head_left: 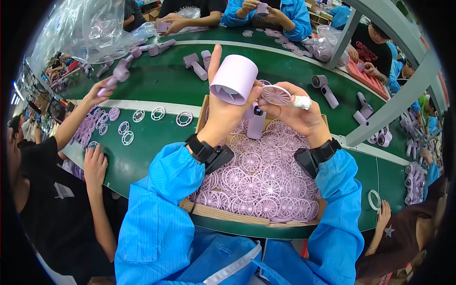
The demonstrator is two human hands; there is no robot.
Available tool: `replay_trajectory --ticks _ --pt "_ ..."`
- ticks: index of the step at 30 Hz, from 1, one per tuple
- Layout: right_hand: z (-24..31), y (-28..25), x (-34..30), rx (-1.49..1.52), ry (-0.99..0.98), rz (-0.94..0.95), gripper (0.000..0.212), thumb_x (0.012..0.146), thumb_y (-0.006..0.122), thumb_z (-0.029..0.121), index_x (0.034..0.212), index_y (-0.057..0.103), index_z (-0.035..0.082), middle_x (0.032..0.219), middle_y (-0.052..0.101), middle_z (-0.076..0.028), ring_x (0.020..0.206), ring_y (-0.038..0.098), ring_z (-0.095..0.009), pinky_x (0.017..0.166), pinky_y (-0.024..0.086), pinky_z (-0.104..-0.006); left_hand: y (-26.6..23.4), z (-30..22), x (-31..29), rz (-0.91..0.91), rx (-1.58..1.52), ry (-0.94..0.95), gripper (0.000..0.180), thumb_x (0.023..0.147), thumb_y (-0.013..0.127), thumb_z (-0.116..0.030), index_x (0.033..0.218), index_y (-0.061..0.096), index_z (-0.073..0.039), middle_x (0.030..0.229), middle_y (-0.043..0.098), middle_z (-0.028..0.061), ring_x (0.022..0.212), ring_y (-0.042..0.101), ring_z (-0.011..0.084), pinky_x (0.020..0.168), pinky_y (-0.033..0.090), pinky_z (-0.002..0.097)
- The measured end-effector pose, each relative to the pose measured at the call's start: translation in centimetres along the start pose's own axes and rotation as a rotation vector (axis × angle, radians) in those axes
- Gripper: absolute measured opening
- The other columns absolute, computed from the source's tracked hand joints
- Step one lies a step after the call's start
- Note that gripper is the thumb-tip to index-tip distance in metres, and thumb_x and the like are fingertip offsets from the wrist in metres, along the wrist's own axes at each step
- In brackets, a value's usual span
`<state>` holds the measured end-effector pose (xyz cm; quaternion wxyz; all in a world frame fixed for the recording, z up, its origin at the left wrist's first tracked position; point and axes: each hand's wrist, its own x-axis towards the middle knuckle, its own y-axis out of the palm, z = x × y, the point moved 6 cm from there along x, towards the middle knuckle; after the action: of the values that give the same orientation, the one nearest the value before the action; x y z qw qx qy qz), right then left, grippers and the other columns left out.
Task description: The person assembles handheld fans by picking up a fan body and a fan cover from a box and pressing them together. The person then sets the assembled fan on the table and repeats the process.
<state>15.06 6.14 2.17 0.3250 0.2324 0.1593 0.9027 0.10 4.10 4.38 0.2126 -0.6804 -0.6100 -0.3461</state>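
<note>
My left hand [223, 111] is closed around a lilac handheld fan [235, 76], its wide round head tilted up and its blades partly visible inside the lower opening. The fan's handle [255, 127], with a small dark display, points down between my hands. Between thumb and fingers my right hand [301, 114] pinches a lilac spoked fan grille [276, 95], close beside the fan head. White wrapping covers one fingertip of that hand. Below both hands, a cardboard box [228, 213] holds many loose lilac grilles [249, 183].
A green conveyor belt [156, 76] crosses ahead, carrying several lilac fans [325, 91]. Left of the box lie lilac rings [184, 118], near a co-worker's hand [95, 166]. A grey metal post [375, 107] stands at right. A pale ring [374, 200] lies near another person's hand.
</note>
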Motion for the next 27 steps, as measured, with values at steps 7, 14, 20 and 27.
replay_trajectory --ticks 7,14,20,27 --pt "0.7 0.7 0.6 -0.458 -0.198 -0.252 0.044 0.08 0.07 0.016 0.119 0.058 0.0 0.12 0.057 -0.017 0.113 0.056 -0.03 0.097 0.046 -0.0409 -0.7 2.3 0.0 -0.171 -0.077 -0.297 0.092 0.086 0.059 0.002 0.149 -0.006 -0.016 0.119 0.052 0.0142 0.098 0.062 0.0232 0.083 0.053 0.0341" --pt "3.6 6.4 -0.6 -1.657 -0.737 -0.406 0.042 0.064 0.079 0.009 0.105 0.068 0.008 0.114 0.056 -0.012 0.101 0.057 -0.027 0.086 0.049 -0.0352 1.1 2.6 -0.4 0.079 0.13 -0.182 0.091 0.083 0.054 0.007 0.149 -0.002 -0.017 0.125 0.05 0.019 0.102 0.062 0.0298 0.086 0.052 0.0366" --pt "3.6 6.4 -0.9 -1.762 -0.811 -0.435 0.045 0.059 0.08 0.008 0.102 0.069 0.008 0.113 0.056 -0.01 0.094 0.056 -0.025 0.079 0.05 -0.034 1.9 1.2 -0.6 0.116 0.384 -0.16 0.089 0.081 0.055 0.006 0.15 0.004 -0.018 0.122 0.054 0.0238 0.105 0.061 0.0381 0.087 0.051 0.042" --pt "3.4 7.1 -1.0 -1.761 -0.867 -0.436 0.043 0.06 0.08 0.01 0.101 0.07 0.008 0.111 0.056 -0.01 0.092 0.056 -0.024 0.075 0.049 -0.033 2.0 0.6 -1.0 0.133 0.396 -0.185 0.081 0.086 0.057 0.003 0.149 0.01 -0.016 0.125 0.053 0.0193 0.112 0.058 0.0293 0.089 0.05 0.0351"
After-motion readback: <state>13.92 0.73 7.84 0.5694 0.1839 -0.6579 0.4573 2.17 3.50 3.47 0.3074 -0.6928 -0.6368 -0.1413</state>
